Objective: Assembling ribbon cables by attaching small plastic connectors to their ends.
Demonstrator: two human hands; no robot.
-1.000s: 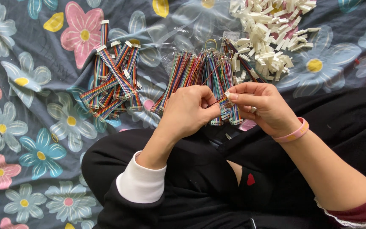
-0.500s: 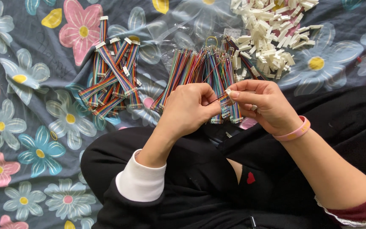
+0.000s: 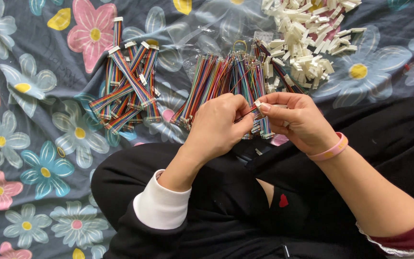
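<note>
White connector [image 3: 257, 103] pinched in her right hand [image 3: 298, 122]; left hand [image 3: 219, 125] grips a thin red wire [image 3: 246, 114] just beside it.

Not much moved tbh. The left hand [image 3: 219, 125] now pinches a red wire [image 3: 245, 114] into the white connector [image 3: 258, 104]. The right hand [image 3: 299, 122] shifted slightly.

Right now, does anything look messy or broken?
Nothing looks broken. The finished ribbon cables lie criss-crossed in a loose heap, and the white connectors are scattered in a pile. The left hand and right hand hold a small wire piece.
</note>
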